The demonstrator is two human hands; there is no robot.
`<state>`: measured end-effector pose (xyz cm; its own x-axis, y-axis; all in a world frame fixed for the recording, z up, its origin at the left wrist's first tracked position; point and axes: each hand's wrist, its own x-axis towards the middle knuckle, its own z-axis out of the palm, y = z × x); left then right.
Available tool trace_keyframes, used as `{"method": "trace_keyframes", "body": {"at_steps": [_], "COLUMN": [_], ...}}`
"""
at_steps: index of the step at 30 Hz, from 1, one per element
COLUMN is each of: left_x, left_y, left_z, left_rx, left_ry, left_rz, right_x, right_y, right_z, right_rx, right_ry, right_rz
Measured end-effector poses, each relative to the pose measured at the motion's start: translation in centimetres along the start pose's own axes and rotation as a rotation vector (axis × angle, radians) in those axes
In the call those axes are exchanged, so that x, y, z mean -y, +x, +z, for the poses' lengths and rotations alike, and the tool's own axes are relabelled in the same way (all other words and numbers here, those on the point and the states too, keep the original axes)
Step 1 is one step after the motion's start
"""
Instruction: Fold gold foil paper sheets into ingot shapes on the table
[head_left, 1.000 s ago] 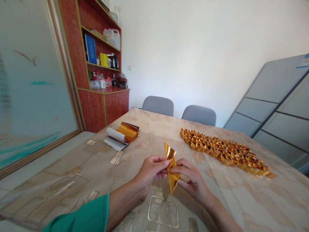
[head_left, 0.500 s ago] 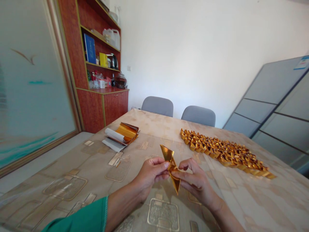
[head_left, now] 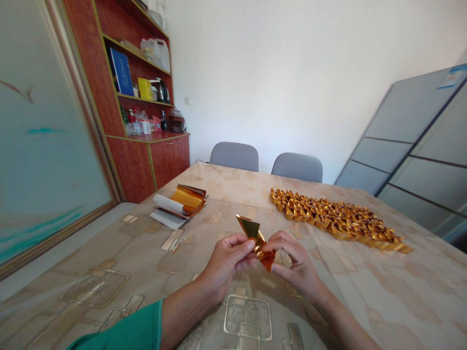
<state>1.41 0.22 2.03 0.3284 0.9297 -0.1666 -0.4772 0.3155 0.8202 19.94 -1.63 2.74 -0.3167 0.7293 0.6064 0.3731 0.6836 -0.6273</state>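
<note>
A piece of folded gold foil paper (head_left: 249, 227) is held above the table, with one pointed end tilted up and away from me. My left hand (head_left: 229, 258) pinches its middle between thumb and fingers. On the near end, my right hand (head_left: 296, 261) has its fingers along the upper edge and its thumb by the lower tip. Many finished-looking gold paper ingots (head_left: 328, 214) stand packed in rows at the right. To the left lies a curled stack of gold paper sheets (head_left: 189, 197) with white backs.
A patterned cloth covers the table (head_left: 146, 272). Two grey chairs (head_left: 233, 155) stand behind it. A red-brown cabinet (head_left: 134, 160) with loaded shelves is at the far left, beside a frosted door (head_left: 44, 146). Grey panelled doors (head_left: 394, 121) lean into view at the right.
The near end of the gold paper has folded upward and looks shorter. My right thumb has come out to its lower tip, with the fingers more arched. The view has shifted slightly.
</note>
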Motion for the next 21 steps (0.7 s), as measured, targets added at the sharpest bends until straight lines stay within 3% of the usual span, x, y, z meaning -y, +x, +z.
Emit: {"method": "trace_keyframes", "body": {"at_steps": [6, 11, 21], "left_x": [-0.5, -0.3, 0.7], "left_y": [0.0, -0.1, -0.4], "left_z": [0.1, 0.1, 0.4], "left_rx": [-0.028, 0.001, -0.017], "left_ry": [-0.038, -0.017, 0.019], "left_rz": [-0.001, 0.015, 0.054], "right_x": [-0.1, 0.4, -0.1], "right_y": [0.0, 0.1, -0.1], "right_z": [-0.1, -0.3, 1.5], "right_rx": [-0.022, 0.049, -0.136], "right_ry": [-0.069, -0.022, 0.17], "right_rz": [-0.058, -0.068, 0.302]}}
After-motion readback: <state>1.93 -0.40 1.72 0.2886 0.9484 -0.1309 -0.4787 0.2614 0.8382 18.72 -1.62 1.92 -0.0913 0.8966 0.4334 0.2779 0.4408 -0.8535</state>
